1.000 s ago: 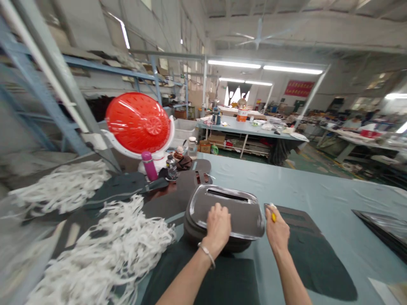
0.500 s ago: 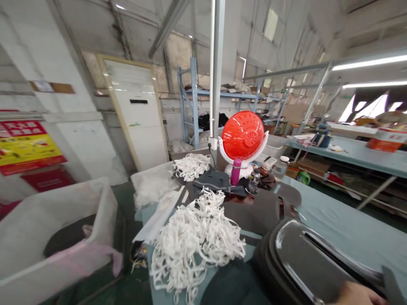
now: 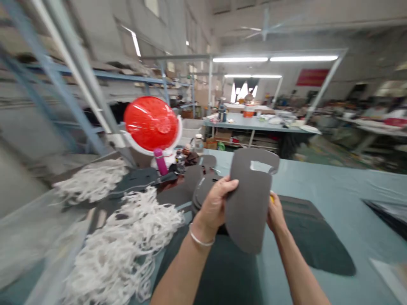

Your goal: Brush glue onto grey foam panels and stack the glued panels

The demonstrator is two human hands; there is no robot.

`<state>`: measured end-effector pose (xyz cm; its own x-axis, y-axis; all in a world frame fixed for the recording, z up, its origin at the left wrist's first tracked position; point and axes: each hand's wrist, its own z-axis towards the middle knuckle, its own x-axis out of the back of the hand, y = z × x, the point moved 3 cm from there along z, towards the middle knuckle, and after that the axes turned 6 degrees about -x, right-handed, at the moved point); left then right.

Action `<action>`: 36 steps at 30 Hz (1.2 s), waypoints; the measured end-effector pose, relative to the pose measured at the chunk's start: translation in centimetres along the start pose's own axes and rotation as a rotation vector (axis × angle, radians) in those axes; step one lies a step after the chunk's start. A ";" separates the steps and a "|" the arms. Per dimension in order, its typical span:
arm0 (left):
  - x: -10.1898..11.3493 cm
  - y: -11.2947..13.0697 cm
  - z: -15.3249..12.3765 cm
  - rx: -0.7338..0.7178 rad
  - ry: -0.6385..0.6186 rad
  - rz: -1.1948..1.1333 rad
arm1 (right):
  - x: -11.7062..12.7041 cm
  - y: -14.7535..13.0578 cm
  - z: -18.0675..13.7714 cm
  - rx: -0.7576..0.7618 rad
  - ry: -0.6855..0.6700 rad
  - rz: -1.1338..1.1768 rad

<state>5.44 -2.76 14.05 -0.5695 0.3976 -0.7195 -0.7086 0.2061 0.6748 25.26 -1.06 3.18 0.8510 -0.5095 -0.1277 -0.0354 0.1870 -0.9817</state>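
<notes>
A dark grey flat panel (image 3: 249, 207) with rounded ends and a slot cut near its top stands upright in front of me. My left hand (image 3: 213, 205) is closed on its left edge, thumb across the face, and wears a white bangle. At the right edge my right hand (image 3: 275, 213) is closed round a small yellow thing (image 3: 272, 198) whose kind I cannot make out. Its fingertips are partly hidden by the panel. Behind my left hand lies a stack of dark moulded pieces (image 3: 201, 190), largely covered.
White straps (image 3: 127, 245) lie heaped on the left of the table (image 3: 337, 186). A red dish heater (image 3: 152, 123) and a purple bottle (image 3: 160, 162) stand behind them. Dark sheets (image 3: 311, 233) lie at right. A metal post (image 3: 79, 80) rises at left.
My view has swung to the right. Earlier one hand was at the glossy dark stack, lower right; now both hands are raised at the grey panel, held upright.
</notes>
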 end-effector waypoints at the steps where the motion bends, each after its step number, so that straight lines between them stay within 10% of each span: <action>1: -0.3 -1.2 -0.3 0.029 0.037 0.018 | 1.2 0.2 0.0 -0.057 0.019 0.035; 5: -2.5 -7.9 -0.7 0.148 0.099 0.039 | 7.3 2.0 -0.2 -0.183 0.060 0.191; 10: -5.2 -17.8 -0.1 0.279 0.118 0.067 | 20.8 5.2 -0.5 -0.183 0.214 0.224; 18: -0.3 -34.9 3.1 0.373 0.176 0.454 | 41.4 10.6 1.5 -0.101 0.498 -0.766; 24: 4.4 -42.0 5.0 0.373 0.286 0.723 | 45.4 14.9 6.0 -0.138 0.392 -1.025; 36: 9.4 -47.9 12.0 0.283 0.366 1.216 | 46.7 21.0 15.0 -0.272 0.348 -1.190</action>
<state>39.05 1.83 -23.08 -0.8924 0.2052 0.4018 0.4255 0.0864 0.9008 72.12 -8.30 -21.25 0.2505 -0.4441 0.8603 0.5121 -0.6933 -0.5070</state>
